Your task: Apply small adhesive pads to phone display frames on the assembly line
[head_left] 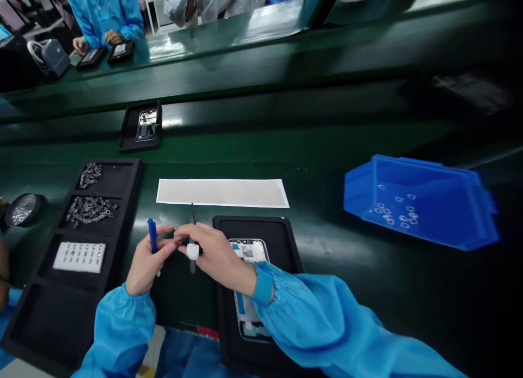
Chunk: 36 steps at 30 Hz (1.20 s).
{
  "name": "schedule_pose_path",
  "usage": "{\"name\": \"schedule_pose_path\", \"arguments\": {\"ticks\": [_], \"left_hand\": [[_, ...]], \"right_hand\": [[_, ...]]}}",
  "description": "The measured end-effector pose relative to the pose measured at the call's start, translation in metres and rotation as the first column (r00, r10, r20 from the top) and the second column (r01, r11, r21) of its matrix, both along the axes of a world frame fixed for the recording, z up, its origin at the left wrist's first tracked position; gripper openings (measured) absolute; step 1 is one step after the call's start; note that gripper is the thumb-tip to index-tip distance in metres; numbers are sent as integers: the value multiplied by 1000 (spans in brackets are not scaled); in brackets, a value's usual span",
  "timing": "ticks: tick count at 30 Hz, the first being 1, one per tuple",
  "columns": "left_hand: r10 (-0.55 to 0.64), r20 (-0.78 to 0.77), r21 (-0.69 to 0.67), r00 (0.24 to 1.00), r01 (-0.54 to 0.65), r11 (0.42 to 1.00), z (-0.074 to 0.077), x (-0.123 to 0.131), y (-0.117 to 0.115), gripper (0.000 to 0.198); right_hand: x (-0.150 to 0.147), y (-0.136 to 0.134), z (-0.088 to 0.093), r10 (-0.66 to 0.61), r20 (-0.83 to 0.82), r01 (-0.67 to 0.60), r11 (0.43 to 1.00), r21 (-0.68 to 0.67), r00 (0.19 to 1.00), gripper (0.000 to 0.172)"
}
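A slim blue tool (152, 235) stands nearly upright in the left hand (143, 266). Dark tweezers (192, 264) sit in the right hand (216, 258), their tip pointing away.

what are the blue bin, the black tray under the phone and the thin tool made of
Blue bin: likely moulded plastic, even colour, faint gloss. Black tray: matte, plastic or foam, no shine. Thin tool: probably dark metal, fine pointed tip; too small to be sure.

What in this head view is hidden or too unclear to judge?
Head view:
- Phone in the black tray: middle hidden by the right hand and sleeve.
- Blue tool: lower end hidden in the left hand.
- Thin dark tool: grip covered by the right hand.
- Parts in the blue bin: blurred, too small to identify.
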State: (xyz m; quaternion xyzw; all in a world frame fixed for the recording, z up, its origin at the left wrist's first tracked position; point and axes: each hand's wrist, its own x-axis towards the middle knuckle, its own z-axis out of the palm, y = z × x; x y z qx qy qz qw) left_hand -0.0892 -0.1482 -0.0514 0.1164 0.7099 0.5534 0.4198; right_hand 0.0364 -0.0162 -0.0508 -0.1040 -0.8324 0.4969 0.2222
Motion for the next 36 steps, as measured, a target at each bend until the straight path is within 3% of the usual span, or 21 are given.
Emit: {"name": "schedule_pose_path", "arguments": {"ticks": [11,13,15,17,19,22,24,26,29,31,33,35,36], "left_hand": [[-39,113,-34,993,43,999,5,-1,3,79],[-62,45,-46,997,64,997,4,-3,2,74],[-86,-136,-60,987,78,995,2,-7,0,61],[-106,-406,-96,908,73,993,-2,-13,-2,44],[-168,-626,-180,761,67,981,-9,-19,-4,33],[-291,-774,-332,563,32,943,-16,-26,-5,30],[-286,-843,-318,456,7,948,-15,-27,-5,27],[-172,-916,-183,362,4,983,-9,-25,-5,24],[156,-951,159,267,-10,987,7,-12,-3,30],[422,-879,424,222,-38,905,17,0,1,48],[627,-753,631,197,-54,774,23,14,7,59],[705,-673,715,223,-52,698,24,28,14,62],[702,-665,718,253,-42,695,23,33,16,61]], "right_hand": [[-3,2,-14,42,-170,-28,996,83,985,26],[-3,2,-12,22,-207,-10,998,63,978,25],[-2,2,-10,0,-234,4,1000,14,972,26],[0,2,-7,-9,-226,-5,998,-60,974,29],[2,1,-4,-18,-186,-11,987,-158,982,33],[5,0,0,-51,-112,13,948,-319,992,35],[7,-1,2,-70,-82,30,910,-414,994,35],[8,-2,4,-92,-70,46,868,-494,993,34],[10,-2,4,-126,-57,71,818,-570,990,34],[12,-3,3,-157,-48,99,802,-588,986,34],[13,-5,2,-184,-39,126,800,-587,982,34],[15,-7,3,-206,-32,151,807,-570,978,34],[15,-8,4,-214,-31,161,813,-560,976,34]]}}
